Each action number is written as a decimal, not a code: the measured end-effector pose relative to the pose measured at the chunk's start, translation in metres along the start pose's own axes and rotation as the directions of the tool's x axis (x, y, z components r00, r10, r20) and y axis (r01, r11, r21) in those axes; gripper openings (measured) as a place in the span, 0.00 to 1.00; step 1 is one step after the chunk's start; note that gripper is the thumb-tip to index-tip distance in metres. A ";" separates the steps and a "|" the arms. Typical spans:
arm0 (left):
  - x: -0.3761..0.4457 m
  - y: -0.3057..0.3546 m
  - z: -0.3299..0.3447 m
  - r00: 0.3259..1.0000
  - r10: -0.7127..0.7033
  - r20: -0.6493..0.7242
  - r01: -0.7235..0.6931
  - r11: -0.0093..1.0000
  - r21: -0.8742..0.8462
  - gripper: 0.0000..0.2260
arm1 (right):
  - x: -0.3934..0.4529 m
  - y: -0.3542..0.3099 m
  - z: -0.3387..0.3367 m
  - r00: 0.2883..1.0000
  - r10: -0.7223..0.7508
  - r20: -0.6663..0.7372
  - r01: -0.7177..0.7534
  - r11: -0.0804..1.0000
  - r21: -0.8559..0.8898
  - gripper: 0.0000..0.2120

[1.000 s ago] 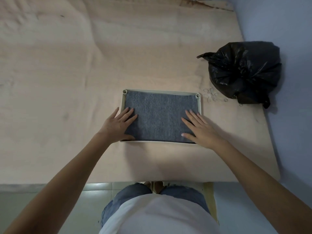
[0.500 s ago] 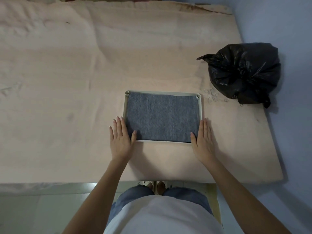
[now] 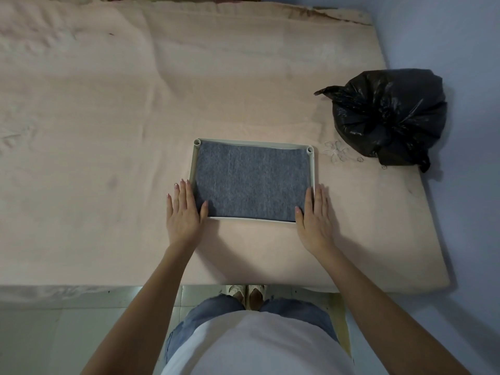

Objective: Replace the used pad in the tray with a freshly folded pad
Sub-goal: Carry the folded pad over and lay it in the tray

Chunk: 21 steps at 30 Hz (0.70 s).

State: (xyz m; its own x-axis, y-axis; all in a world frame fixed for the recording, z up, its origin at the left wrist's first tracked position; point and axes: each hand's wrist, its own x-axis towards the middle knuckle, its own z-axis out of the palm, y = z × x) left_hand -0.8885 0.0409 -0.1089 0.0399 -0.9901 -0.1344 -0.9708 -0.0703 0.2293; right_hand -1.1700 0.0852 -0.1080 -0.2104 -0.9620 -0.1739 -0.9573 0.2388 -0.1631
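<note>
You are standing at the near edge of the pink mattress (image 3: 108, 131), with both arms reaching forward. Your left hand (image 3: 183, 212) is lying flat with fingers straight, its thumb touching the near left corner of the grey pad (image 3: 253, 182). Your right hand (image 3: 315, 215) is lying flat likewise against the right rim of the tray (image 3: 192, 169), gripping nothing. The pad is lying flat inside the tray, filling it. Farther right, a tied black plastic bag (image 3: 387, 115) is sitting near the mattress edge, well apart from the tray.
</note>
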 end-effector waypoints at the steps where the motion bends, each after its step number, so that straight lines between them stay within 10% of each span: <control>1: 0.001 -0.001 -0.001 1.000 0.000 0.000 0.000 1.000 0.001 0.29 | 0.000 -0.001 0.001 1.000 -0.006 -0.002 0.006 1.000 -0.007 0.29; 21: 0.002 -0.009 0.008 0.998 0.043 -0.044 -0.046 0.997 -0.066 0.30 | 0.004 -0.002 0.004 1.000 0.007 0.004 -0.007 0.998 -0.063 0.25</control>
State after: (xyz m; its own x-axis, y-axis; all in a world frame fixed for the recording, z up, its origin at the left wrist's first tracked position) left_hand -0.8811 0.0401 -0.1190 0.0081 -0.9966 -0.0820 -0.9537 -0.0323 0.2989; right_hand -1.1678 0.0817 -0.1124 -0.2160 -0.9598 -0.1790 -0.9665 0.2362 -0.1004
